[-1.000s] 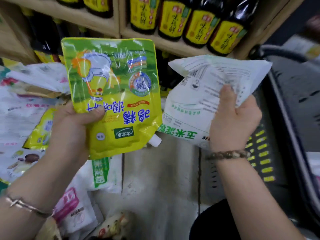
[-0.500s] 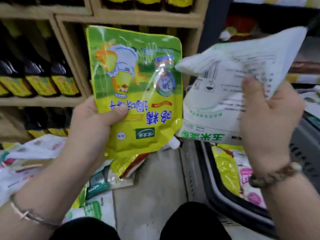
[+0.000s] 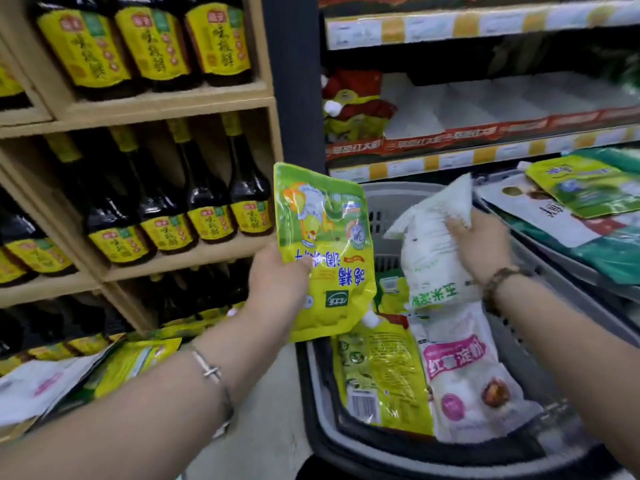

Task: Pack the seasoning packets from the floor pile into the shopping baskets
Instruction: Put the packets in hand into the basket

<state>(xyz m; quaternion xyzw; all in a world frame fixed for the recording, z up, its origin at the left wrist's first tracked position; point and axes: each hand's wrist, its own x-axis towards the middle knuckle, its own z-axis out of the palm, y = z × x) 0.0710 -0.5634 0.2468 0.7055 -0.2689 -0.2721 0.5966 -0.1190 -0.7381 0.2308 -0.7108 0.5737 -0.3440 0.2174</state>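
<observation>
yellow packet [image 3: 325,258] in left hand [image 3: 277,282] — white packet [image 3: 429,251] seemingly over basket [image 3: 391,199].

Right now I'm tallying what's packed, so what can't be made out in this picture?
Head view:
- Floor pile: cut by the left edge, partly behind the left forearm.
- Grey basket: floor hidden under packets; far left corner behind the yellow-green pouch.
- Second basket: runs off the right edge, blurred.
- White bag: small print blurred; right hand covers part.

Yellow-green pouch [image 3: 323,251] with blue lettering, white packet [image 3: 434,251] with green lettering, grey basket [image 3: 388,199], yellow-labelled dark bottles [image 3: 207,195].
</observation>
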